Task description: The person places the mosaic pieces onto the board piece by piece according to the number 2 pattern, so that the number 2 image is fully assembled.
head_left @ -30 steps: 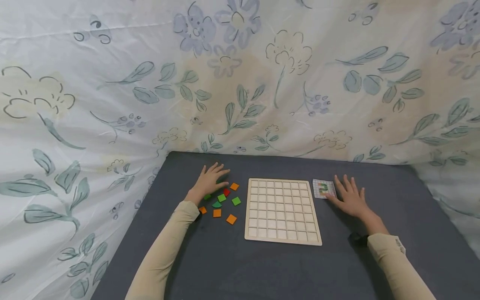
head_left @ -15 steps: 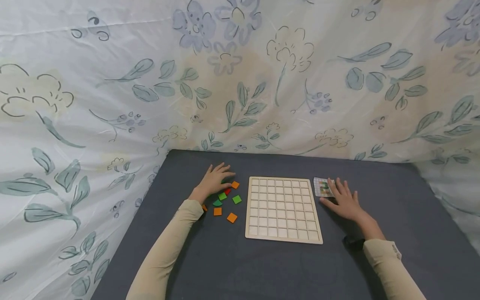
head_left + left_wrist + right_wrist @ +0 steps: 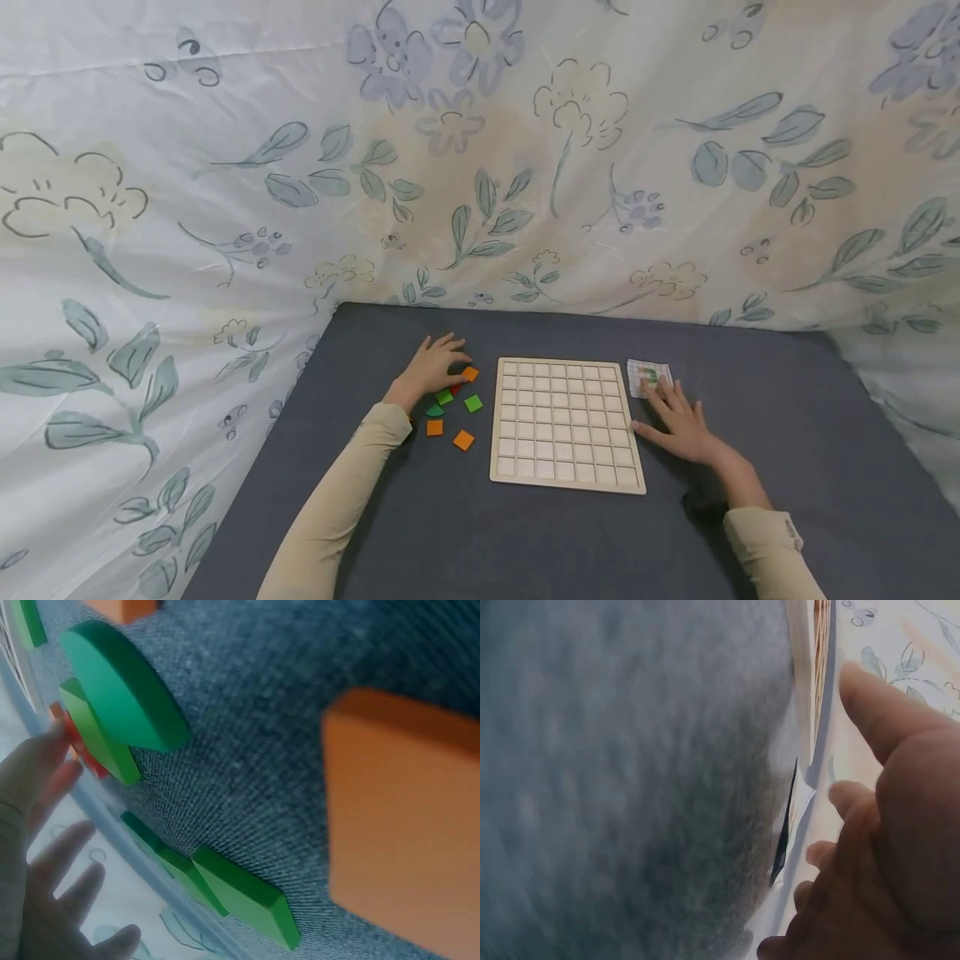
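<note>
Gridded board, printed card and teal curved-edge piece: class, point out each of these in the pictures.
Gridded board (image 3: 560,414): head view, on the grid near its middle.
Printed card (image 3: 647,372): head view, on its uncovered face.
Teal curved-edge piece (image 3: 120,686): left wrist view, on its broad flat face.

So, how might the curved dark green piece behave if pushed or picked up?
Lying flat, the curved dark green piece would likely slide, not roll. Its thick edge suggests stiffness. The rounded side may slip in a pinch.

One board (image 3: 567,425), one card (image 3: 636,377), four orange tiles (image 3: 435,427), one red tile (image 3: 454,390).
</note>
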